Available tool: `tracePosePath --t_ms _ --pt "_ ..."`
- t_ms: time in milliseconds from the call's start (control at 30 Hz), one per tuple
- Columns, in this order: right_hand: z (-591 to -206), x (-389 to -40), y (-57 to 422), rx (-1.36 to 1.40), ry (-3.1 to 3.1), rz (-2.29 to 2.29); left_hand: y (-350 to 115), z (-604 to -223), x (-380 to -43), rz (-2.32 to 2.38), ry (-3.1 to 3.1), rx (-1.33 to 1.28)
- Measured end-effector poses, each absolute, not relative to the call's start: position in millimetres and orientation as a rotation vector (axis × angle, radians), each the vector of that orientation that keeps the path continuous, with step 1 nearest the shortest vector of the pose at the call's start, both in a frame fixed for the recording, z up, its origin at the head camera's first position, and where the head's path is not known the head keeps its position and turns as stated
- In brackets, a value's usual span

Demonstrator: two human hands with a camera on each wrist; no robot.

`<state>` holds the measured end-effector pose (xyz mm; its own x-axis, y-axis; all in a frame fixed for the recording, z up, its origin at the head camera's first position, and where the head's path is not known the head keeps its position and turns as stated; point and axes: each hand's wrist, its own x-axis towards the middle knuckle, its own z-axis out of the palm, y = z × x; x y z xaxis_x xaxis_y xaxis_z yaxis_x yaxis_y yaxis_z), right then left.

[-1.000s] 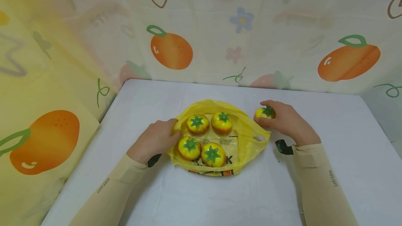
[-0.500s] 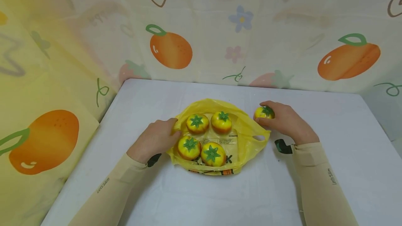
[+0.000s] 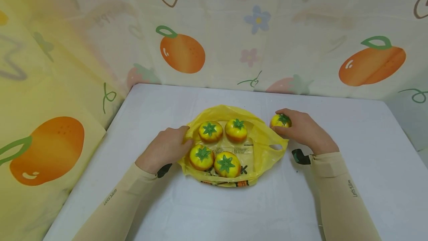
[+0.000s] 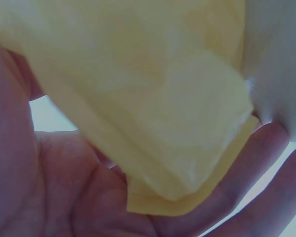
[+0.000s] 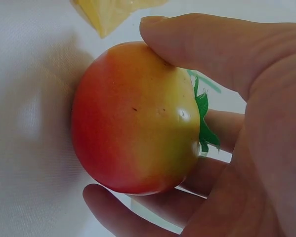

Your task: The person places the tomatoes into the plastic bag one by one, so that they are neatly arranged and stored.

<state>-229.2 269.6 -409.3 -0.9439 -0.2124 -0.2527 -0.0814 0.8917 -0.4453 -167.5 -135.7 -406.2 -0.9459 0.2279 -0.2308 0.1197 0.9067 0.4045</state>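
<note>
A yellow plastic bag lies spread on the white table, with printed text showing in its middle. Several yellow tomatoes with green star-shaped tops rest on it, among them a front tomato and a back one. My left hand holds the bag's left edge; in the left wrist view the thin yellow plastic hangs between thumb and fingers. Right of the bag, my right hand grips another tomato, red underneath and yellow near its green top. Thumb and fingers lie on opposite sides of it, low over the table.
The white table reaches back to a fabric backdrop printed with oranges, hearts and flowers. A yellow printed cloth hangs along the left side. The bag's handle hole faces right, close to my right hand.
My right hand and the tomato in it have shifted very slightly left. The left hand, the bag and the tomatoes on it look unmoved.
</note>
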Motion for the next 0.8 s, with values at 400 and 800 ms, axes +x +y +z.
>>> tracePosePath --t_ms 400,800 --pt "-408.0 -228.3 269.7 -0.243 2.761 -0.648 -134.4 -404.6 -166.0 0.581 2.793 0.262" --pt "-407.7 -228.8 271.0 -0.255 2.767 -0.636 -134.2 -405.5 -166.2 0.567 2.788 0.247"
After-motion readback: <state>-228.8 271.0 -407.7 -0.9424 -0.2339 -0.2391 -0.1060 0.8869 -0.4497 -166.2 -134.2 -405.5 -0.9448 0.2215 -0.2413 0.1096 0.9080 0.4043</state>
